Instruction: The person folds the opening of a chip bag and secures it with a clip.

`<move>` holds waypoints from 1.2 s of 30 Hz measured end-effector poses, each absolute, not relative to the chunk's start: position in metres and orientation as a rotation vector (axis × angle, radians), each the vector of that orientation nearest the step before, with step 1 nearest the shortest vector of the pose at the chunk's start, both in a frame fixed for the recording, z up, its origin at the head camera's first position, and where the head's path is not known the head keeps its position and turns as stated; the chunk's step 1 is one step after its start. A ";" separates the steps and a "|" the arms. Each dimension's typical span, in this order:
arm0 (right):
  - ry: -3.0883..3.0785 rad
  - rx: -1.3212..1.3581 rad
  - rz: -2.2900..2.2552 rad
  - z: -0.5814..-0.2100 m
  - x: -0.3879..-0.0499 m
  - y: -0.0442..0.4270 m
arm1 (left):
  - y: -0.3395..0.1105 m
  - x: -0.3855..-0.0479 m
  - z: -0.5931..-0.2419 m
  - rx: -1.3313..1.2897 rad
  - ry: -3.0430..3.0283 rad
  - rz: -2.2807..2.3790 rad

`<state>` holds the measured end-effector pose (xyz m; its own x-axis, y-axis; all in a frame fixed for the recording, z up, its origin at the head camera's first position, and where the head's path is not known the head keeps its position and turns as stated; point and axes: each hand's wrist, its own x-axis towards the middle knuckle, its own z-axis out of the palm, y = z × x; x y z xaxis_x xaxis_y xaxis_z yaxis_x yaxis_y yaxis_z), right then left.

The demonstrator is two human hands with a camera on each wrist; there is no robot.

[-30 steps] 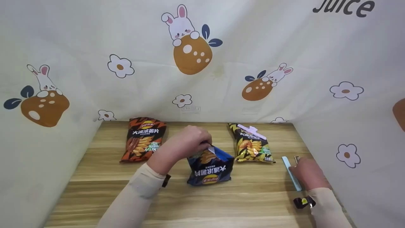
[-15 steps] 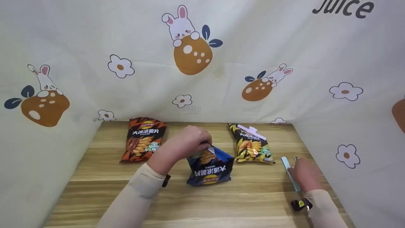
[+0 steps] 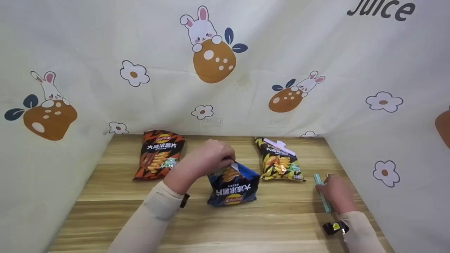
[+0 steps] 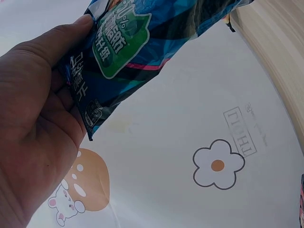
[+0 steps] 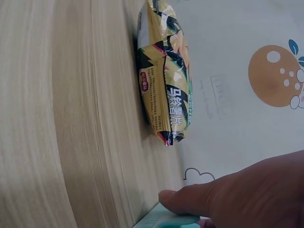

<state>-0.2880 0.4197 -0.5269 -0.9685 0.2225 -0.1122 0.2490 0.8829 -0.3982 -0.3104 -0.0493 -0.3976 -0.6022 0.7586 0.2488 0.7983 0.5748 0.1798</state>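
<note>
My left hand (image 3: 208,157) pinches the upper corner of a dark blue potato chip bag (image 3: 232,191) in the middle of the wooden table. The bag's mouth is open, with its blue lining showing. In the left wrist view, the thumb and curled fingers are on either side of the bag's edge (image 4: 118,52). At the right, my right hand (image 3: 338,193) grips a long teal bag clip (image 3: 326,203). Its thumb lies over the clip (image 5: 166,218) in the right wrist view, where most of the clip is cut off. The other fingers are largely hidden.
A red-and-black chip bag (image 3: 160,156) lies at the back left. At the back right lies a yellow-and-black chip bag (image 3: 281,165) with a light purple clip (image 3: 280,146) across its top. A printed cloth (image 3: 246,91) rises behind and beside the table (image 3: 246,228).
The right hand has shifted slightly left, and its thumb has come onto the teal clip, which has turned a little. My left hand and the blue bag stay put.
</note>
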 end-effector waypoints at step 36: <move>2.974 0.278 -0.928 -0.498 -0.289 0.414 | -0.048 -0.312 -0.398 -1.313 -2.698 -0.426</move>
